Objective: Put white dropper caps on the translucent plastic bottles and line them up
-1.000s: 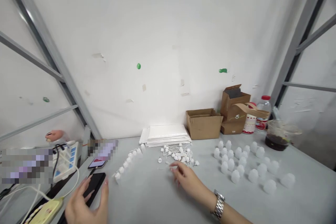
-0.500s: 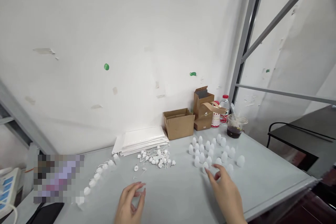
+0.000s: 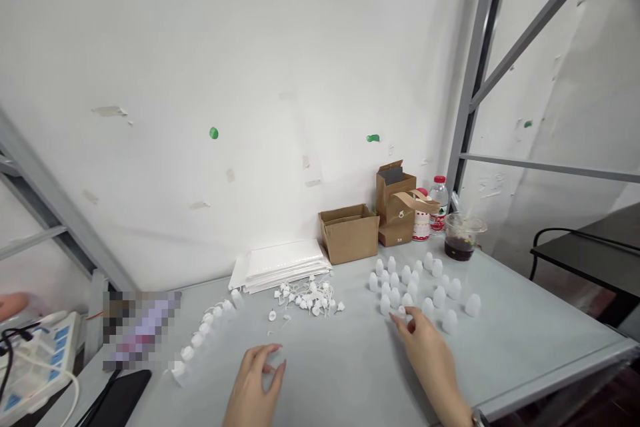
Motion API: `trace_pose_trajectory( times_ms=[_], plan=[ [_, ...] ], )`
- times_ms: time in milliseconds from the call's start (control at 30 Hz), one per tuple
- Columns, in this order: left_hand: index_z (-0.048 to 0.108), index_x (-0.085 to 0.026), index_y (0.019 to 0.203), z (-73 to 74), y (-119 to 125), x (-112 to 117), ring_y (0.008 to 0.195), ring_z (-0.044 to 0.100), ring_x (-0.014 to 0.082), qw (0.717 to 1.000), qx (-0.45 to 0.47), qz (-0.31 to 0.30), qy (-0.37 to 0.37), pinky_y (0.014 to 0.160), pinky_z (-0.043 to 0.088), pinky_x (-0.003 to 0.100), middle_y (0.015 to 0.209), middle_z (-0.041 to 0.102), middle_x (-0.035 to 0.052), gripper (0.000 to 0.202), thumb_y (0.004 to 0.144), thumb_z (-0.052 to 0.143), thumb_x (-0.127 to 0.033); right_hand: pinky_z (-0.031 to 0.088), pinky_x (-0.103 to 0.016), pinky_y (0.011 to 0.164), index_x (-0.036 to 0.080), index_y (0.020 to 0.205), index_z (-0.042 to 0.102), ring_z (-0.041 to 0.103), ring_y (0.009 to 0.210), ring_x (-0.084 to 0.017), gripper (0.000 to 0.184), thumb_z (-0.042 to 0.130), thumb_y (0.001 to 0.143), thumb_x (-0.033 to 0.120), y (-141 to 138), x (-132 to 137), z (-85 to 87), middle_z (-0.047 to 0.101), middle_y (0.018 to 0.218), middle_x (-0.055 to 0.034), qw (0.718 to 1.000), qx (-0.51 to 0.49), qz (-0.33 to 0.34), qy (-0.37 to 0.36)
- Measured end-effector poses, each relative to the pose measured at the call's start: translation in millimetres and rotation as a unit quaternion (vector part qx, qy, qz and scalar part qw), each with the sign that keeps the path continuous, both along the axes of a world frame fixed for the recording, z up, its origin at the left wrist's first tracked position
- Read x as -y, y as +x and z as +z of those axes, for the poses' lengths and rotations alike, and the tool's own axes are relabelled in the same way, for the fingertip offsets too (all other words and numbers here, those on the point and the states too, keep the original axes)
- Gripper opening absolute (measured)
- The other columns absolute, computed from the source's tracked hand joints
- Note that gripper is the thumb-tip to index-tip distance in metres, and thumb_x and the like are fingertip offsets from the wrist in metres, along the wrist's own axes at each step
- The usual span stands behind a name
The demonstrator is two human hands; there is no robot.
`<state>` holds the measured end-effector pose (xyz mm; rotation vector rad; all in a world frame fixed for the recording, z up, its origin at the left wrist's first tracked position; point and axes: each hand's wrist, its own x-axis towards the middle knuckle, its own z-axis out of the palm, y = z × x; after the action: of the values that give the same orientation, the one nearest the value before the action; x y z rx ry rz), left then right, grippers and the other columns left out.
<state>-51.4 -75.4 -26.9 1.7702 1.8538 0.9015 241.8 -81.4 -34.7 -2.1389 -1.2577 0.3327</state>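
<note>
My right hand (image 3: 425, 341) has its thumb and fingers around a small translucent white egg-shaped shell (image 3: 401, 311), which looks tilted with its end towards me. Several similar shells (image 3: 473, 305) stand upright around it on the grey table (image 3: 345, 373). My left hand (image 3: 256, 377) hovers over the table front, thumb and fingers apart and nothing between them. Beyond it lies a loose pile of small white caps with thin loops (image 3: 316, 299), and one separate cap (image 3: 273, 315). To the left runs a slanting row of white pieces with caps on them (image 3: 205, 328).
Against the wall are stacked white packets (image 3: 285, 263), an open cardboard box (image 3: 350, 240), a brown paper bag (image 3: 397, 207), a bottle (image 3: 439, 207) and a plastic tub of dark liquid (image 3: 459, 247). At left are a black phone-like slab (image 3: 123, 397) and a power strip (image 3: 55, 363).
My right hand has moved slightly and closed on a shell, which has tipped. The left hand stays open. The view has shifted left, showing more of the power strip.
</note>
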Motion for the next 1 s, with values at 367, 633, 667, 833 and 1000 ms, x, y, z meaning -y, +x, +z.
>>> trace_pose_trajectory(
  times_ms=[367, 633, 667, 833, 1000],
  plan=[
    [0.057, -0.021, 0.101, 16.4, 5.2, -51.7, 0.1, 0.051, 0.023, 0.989, -0.128, -0.065, 0.033, 0.08, 0.042, 0.034, 0.1, 0.055, 0.0074, 0.032, 0.074, 0.039, -0.02, 0.041, -0.028, 0.063, 0.024, 0.077, 0.057, 0.055, 0.064, -0.018, 0.013, 0.052, 0.075, 0.034, -55.4, 8.1, 9.8, 0.055, 0.077, -0.0027, 0.97, -0.093, 0.219, 0.043],
    [0.056, -0.02, 0.058, 14.4, 16.3, -83.1, 0.089, 0.052, 0.0254, 0.995, 0.031, -0.092, 0.021, 0.082, 0.037, 0.037, 0.076, 0.059, 0.0058, 0.007, 0.063, 0.052, -0.021, 0.04, -0.029, 0.075, 0.019, 0.079, 0.056, 0.054, 0.085, -0.021, 0.012, 0.06, 0.068, 0.02, -81.9, -40.0, 59.3, 0.057, 0.089, -0.0056, 0.902, -0.032, 0.425, 0.072],
    [0.057, -0.02, 0.059, 15.1, 16.3, -85.0, 0.087, 0.054, 0.0247, 0.994, 0.059, -0.093, 0.015, 0.081, 0.038, 0.037, 0.075, 0.061, 0.0055, 0.007, 0.063, 0.052, -0.023, 0.04, -0.029, 0.07, 0.019, 0.078, 0.055, 0.055, 0.08, -0.02, 0.011, 0.06, 0.068, 0.022, -81.8, -48.8, 58.1, 0.059, 0.084, -0.0048, 0.906, -0.044, 0.418, 0.057],
    [0.06, -0.016, 0.083, 15.8, 14.8, -87.9, 0.074, 0.062, 0.0192, 0.98, 0.172, -0.099, -0.028, 0.066, 0.044, 0.03, 0.081, 0.068, 0.0079, 0.028, 0.071, 0.047, -0.038, 0.038, -0.023, 0.052, 0.02, 0.08, 0.049, 0.056, 0.053, -0.014, 0.015, 0.057, 0.071, 0.029, -91.6, -80.9, 33.2, 0.056, 0.061, 0.0036, 0.878, -0.246, 0.41, 0.007],
    [0.065, -0.015, 0.089, 11.4, 11.8, -83.1, 0.072, 0.06, 0.0143, 0.885, 0.453, -0.041, -0.095, 0.066, 0.042, 0.025, 0.084, 0.069, 0.0069, 0.042, 0.056, 0.068, -0.042, 0.036, -0.023, 0.055, 0.018, 0.061, 0.046, 0.048, 0.054, -0.011, 0.019, 0.059, 0.069, 0.029, -109.5, -73.8, 17.0, 0.05, 0.055, 0.0052, 0.879, -0.287, 0.378, 0.039]
  ],
)
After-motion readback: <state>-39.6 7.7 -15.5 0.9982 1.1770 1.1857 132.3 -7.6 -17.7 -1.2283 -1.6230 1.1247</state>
